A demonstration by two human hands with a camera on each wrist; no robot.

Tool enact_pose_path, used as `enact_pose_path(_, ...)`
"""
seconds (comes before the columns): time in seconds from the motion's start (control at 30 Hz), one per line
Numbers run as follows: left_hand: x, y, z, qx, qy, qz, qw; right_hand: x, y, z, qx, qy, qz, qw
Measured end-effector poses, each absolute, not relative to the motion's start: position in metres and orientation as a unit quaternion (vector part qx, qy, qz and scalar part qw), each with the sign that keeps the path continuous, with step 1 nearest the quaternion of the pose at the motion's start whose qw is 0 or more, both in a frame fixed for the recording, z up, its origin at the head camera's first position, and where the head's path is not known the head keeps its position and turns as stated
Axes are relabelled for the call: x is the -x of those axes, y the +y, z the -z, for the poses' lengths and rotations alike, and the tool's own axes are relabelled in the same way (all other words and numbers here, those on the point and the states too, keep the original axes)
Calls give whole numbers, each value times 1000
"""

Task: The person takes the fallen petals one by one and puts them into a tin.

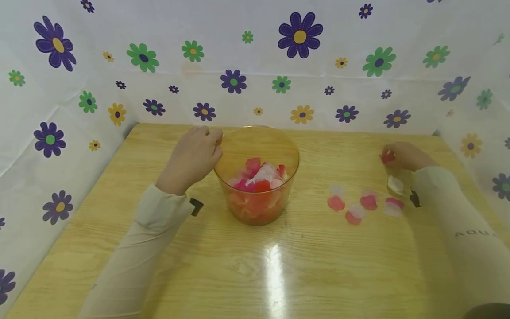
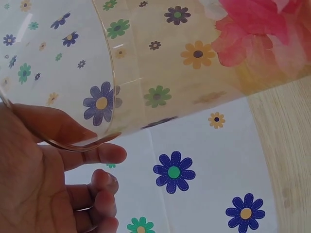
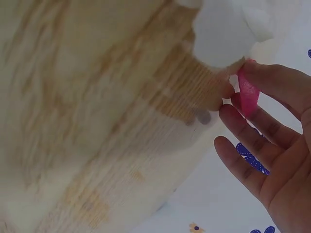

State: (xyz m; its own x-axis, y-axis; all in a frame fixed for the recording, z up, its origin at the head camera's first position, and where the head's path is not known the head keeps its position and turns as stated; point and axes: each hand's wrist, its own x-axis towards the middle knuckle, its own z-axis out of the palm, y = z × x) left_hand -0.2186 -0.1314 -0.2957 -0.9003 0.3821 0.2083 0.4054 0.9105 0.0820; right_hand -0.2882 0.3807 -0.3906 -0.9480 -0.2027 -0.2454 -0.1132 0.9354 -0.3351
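A clear amber plastic bowl (image 1: 259,208) stands on the table, partly filled with pink, red and white petals (image 1: 263,177). My left hand (image 1: 195,155) grips the bowl's rim on its left side; in the left wrist view the thumb lies inside the rim (image 2: 82,145) and the fingers outside. At the far right, my right hand (image 1: 408,156) pinches a pink-red petal (image 3: 249,92) between thumb and fingers. Just below that hand a whitish petal (image 1: 395,184) lies on the table, partly beside the sleeve.
Several pink-and-white petals (image 1: 368,202) lie spread on the wooden table (image 1: 239,266) between the bowl and the right sleeve. A flower-printed white cloth (image 1: 255,57) hangs behind the table and along both sides.
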Motion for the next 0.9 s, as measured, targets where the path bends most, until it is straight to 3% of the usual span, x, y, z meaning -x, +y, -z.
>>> enact_pose_path(0.17,219,-131,295,190,-975,72,88,292,393,392,142,970,146,131)
enact_pose_path(0.6,217,-132,293,169,-978,74,95,267,387,372,149,928,203,273)
enact_pose_path(0.9,218,-131,295,181,-976,81,93,262,385,389,148,936,196,252)
